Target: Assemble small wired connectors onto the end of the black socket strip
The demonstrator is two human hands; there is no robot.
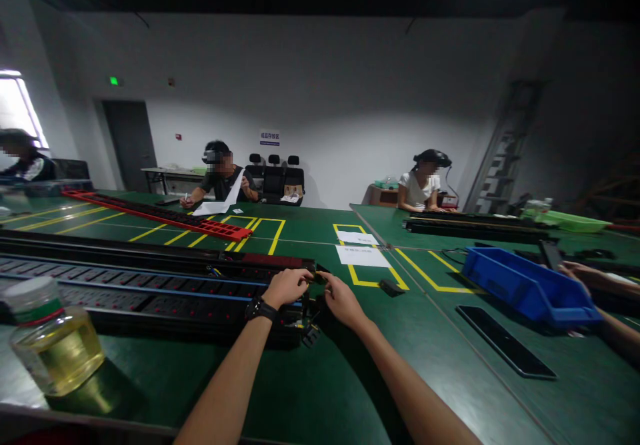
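clear bottle [64, 342], white cap, yellow liquid inside: 8 o'clock from view centre, on green table [425, 365]
long red rack [159, 214] lying flat: 9
person in dark top [219, 180] between 9 and 10, pen in one hand, white paper [231, 196] in the other; grey door [129, 144] same bearing, farther out
black chairs [273, 180]: 10, wall sign [270, 137] above them
lit green sign [114, 81]: 10, far out
person in white top [421, 186] just before 3, black rails [475, 226] in front
light green tray [575, 220]: 3, far out
blue bin [525, 292] between 3 and 4, near flat black device [505, 342] at 4
two white sheets [363, 256] between 4 and 5, print unreadable
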